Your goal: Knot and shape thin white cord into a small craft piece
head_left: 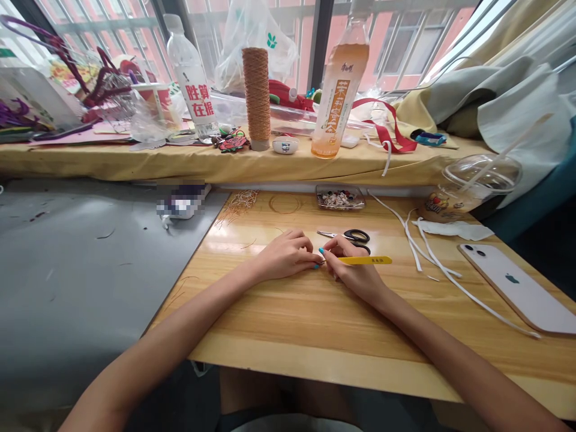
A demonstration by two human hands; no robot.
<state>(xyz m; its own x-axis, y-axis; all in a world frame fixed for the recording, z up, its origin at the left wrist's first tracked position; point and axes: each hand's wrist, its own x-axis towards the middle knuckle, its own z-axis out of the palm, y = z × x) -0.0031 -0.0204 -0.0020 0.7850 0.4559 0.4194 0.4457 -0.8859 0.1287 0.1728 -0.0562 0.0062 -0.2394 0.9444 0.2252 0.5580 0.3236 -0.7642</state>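
Note:
My right hand is closed around a crochet hook with a flat yellow handle, its thin tip pointing left. The fingertips of my left hand are pinched together right at that tip, close against my right fingers. Whatever small piece they hold is too small and covered to make out. Both hands rest low over the wooden table. Just beyond my right hand lie small scissors with black handles, partly hidden by the fingers.
Behind are a clear box of small pieces, a thread loop and loose thread. To the right lie white cords, a phone and a plastic cup. A brown yarn cone and bottles stand on the ledge.

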